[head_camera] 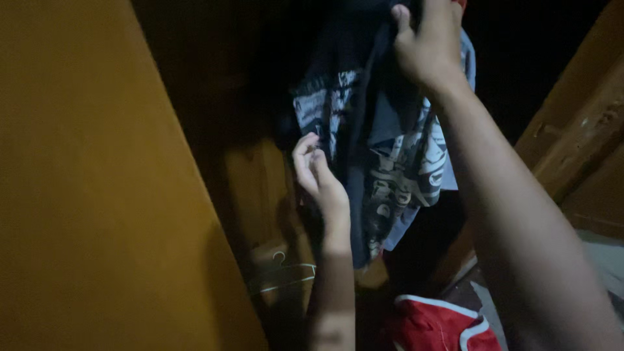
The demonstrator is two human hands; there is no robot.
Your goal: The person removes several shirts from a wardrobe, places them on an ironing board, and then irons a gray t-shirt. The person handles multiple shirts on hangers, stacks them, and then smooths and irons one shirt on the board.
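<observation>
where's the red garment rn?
Head view, bottom edge right of centre: the red garment with white trim lies below the hanging dark printed shirts, between the person's two forearms.

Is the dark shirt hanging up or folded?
Hanging. The dark shirt droops down loose inside the wardrobe, with the right hand at its top and left hand touching it.

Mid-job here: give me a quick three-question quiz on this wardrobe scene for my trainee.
1. True or false: the right hand is raised higher than the left hand.
2. Which piece lies at the bottom, below the hanging clothes? A) a red garment with white trim B) a green towel C) a yellow cap
3. What does the left hand touch?

Key:
1. True; it grips the top of the dark printed garment.
2. A, the red garment.
3. The edge of the dark printed garment, beside the wooden wardrobe door; a wire hanger lies below.
</observation>
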